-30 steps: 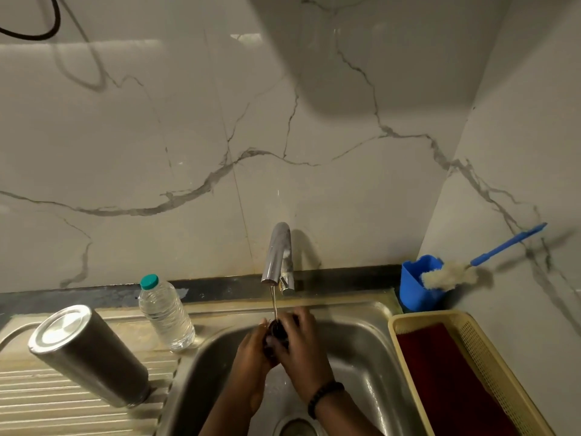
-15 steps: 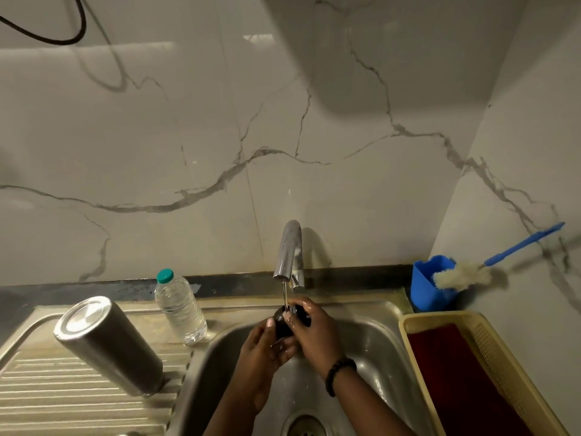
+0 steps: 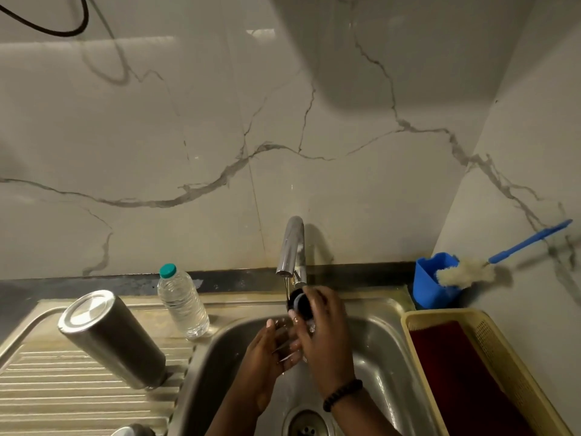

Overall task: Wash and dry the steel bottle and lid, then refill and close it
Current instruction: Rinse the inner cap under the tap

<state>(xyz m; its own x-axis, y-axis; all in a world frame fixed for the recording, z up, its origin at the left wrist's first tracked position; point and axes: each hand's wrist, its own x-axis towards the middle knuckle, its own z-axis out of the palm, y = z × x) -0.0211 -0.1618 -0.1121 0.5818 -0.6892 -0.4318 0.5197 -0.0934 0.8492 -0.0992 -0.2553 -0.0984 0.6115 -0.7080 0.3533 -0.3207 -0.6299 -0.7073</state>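
Sink (image 3: 386, 357): steel bottle (image 3: 110, 338) beside water bottle (image 3: 184, 305)

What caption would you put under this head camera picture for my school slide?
Right hand rinses the black lid under the tap while the steel bottle stands upside down on the drainboard.

Right hand (image 3: 323, 335) holds the black lid (image 3: 300, 305) under the tap (image 3: 290, 247) over the sink (image 3: 386, 350) — left hand (image 3: 267, 357) cupped just below; steel bottle (image 3: 110, 338) stands inverted on the drainboard (image 3: 63, 388), left.
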